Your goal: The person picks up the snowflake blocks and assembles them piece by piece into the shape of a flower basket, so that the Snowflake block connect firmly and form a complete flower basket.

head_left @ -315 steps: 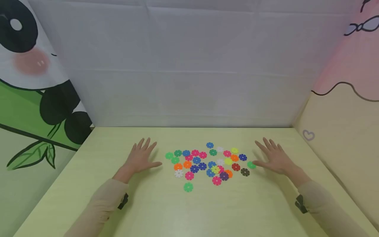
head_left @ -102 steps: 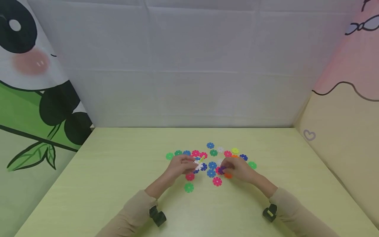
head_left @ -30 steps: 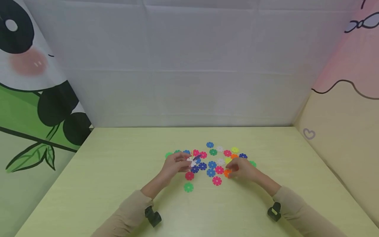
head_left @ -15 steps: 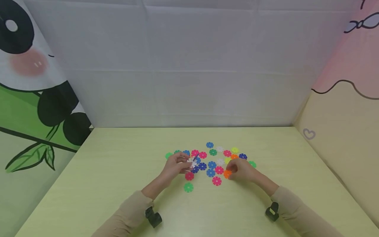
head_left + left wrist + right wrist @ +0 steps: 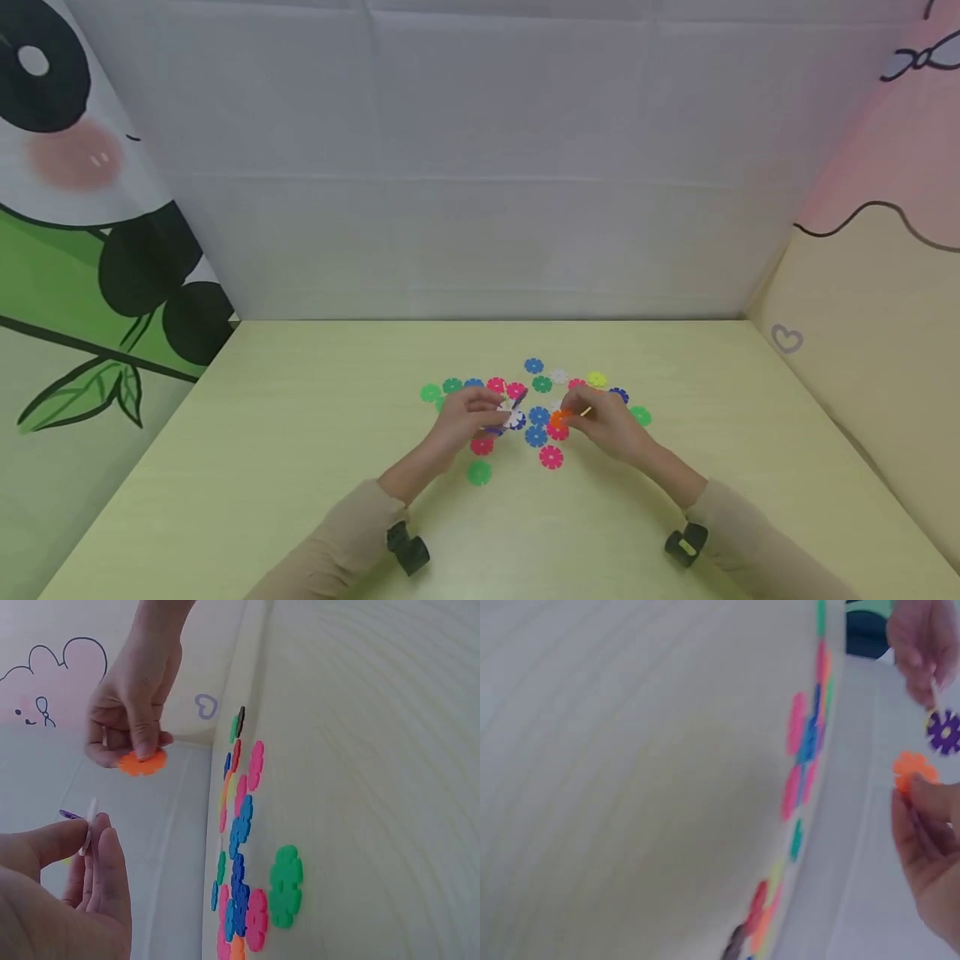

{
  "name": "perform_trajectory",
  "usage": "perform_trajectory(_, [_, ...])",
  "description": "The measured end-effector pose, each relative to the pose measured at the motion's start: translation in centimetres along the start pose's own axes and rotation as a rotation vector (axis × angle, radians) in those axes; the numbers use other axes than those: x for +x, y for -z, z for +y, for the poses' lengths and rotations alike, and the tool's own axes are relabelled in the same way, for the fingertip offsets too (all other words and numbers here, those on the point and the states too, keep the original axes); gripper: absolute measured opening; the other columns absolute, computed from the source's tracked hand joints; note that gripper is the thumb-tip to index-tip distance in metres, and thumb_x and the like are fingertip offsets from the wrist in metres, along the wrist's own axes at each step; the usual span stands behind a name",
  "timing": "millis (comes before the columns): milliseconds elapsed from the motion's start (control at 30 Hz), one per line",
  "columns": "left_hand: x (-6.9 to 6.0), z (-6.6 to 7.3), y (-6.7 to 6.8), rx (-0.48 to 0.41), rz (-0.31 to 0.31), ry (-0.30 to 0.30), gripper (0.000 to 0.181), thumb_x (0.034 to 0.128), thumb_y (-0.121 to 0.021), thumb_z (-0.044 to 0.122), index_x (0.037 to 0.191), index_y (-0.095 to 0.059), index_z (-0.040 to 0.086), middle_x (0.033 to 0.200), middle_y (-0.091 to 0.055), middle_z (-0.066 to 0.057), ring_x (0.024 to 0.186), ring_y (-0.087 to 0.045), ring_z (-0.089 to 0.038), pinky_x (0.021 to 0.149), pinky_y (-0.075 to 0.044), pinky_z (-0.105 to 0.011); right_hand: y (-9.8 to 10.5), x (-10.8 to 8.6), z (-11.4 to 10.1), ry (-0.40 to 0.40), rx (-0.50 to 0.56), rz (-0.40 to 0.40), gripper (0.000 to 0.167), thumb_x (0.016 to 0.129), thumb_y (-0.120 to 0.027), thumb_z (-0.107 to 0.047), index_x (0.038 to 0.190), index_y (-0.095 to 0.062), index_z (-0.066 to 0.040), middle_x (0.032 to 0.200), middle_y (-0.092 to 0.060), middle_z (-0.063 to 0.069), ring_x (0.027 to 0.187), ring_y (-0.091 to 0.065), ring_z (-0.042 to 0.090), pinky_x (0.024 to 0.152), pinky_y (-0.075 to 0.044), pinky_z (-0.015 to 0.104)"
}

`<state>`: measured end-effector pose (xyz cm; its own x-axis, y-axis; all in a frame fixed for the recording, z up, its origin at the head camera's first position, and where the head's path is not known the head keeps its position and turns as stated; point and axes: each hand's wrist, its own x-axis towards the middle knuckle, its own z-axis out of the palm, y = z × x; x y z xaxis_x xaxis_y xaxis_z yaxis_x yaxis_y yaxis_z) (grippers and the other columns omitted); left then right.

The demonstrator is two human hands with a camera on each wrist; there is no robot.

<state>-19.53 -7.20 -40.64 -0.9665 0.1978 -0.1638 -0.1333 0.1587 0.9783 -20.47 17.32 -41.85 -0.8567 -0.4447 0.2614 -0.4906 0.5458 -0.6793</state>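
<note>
My left hand (image 5: 468, 419) pinches a white notched plastic disc (image 5: 511, 414) between thumb and fingers, above the table. Joined to the white disc are a purple disc (image 5: 945, 732) and a yellow disc, the yellow mostly hidden. Facing it from the right, my right hand (image 5: 611, 423) pinches an orange disc (image 5: 142, 763) at its edge. The orange disc is off the table and a small gap apart from the joined discs. Below both hands lie several loose discs, among them a pink disc (image 5: 551, 457) and a green disc (image 5: 479, 473).
Loose discs in many colours spread across the middle of the pale wooden table (image 5: 300, 517), some partly behind my hands. A grey-white cloth wall (image 5: 480, 167) closes off the back. Printed panels stand at both sides.
Both hands were spread at first; later my right hand took the purple disc, which is now on the white one. Within the last second it has lifted the orange disc leftward. My left hand shifted slightly right.
</note>
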Motion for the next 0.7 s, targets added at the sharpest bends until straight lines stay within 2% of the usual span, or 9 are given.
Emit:
perform_trajectory(133, [0.0,0.4,-0.5,-0.021,-0.012,-0.003,0.024,0.0927,-0.065,0.007,0.113,-0.061,-0.006,0.106,-0.072,-0.024,0.089,-0.075,-0.024,0.080,-0.062,-0.032,-0.4,0.1,-2.1,0.123,0.034,0.150,0.015,0.083,-0.072,0.006,0.092,-0.065,-0.002,0.088,-0.073,0.010,0.081,-0.071,0.023,0.072,-0.058,0.019])
perform_trajectory(267, [0.0,0.6,-0.7,-0.035,-0.028,0.002,0.026,0.0933,-0.065,0.008,0.114,-0.060,-0.007,0.107,-0.072,-0.025,0.090,-0.076,-0.025,0.080,-0.062,-0.031,-0.8,0.2,-2.7,0.226,0.050,0.233,0.018,0.080,-0.072,0.011,0.090,-0.064,-0.001,0.086,-0.072,0.011,0.079,-0.070,0.023,0.071,-0.059,0.022])
perform_trajectory(533, [0.0,0.5,-1.1,-0.053,-0.039,0.014,0.026,0.0930,-0.065,0.007,0.113,-0.060,-0.008,0.108,-0.072,-0.026,0.086,-0.076,-0.023,0.078,-0.062,-0.031,-1.6,0.4,-2.5,0.316,0.062,0.283,0.021,0.077,-0.072,0.016,0.089,-0.065,0.000,0.083,-0.071,0.013,0.076,-0.068,0.024,0.068,-0.060,0.025])
perform_trajectory(633, [-0.1,0.5,-1.2,-0.061,-0.033,0.028,0.026,0.0926,-0.066,0.007,0.113,-0.060,-0.008,0.106,-0.072,-0.025,0.086,-0.076,-0.023,0.077,-0.062,-0.030,-1.8,0.4,-2.5,0.322,0.073,0.292,0.021,0.076,-0.072,0.016,0.088,-0.065,0.001,0.083,-0.071,0.014,0.075,-0.068,0.025,0.067,-0.060,0.025])
perform_trajectory(700, [-0.1,0.5,-1.2,-0.066,-0.033,0.041,0.027,0.0924,-0.066,0.007,0.113,-0.060,-0.008,0.104,-0.073,-0.024,0.085,-0.076,-0.022,0.077,-0.062,-0.030,-1.9,0.3,-2.5,0.296,0.086,0.292,0.019,0.077,-0.073,0.015,0.088,-0.065,0.001,0.083,-0.071,0.014,0.076,-0.068,0.025,0.067,-0.059,0.023])
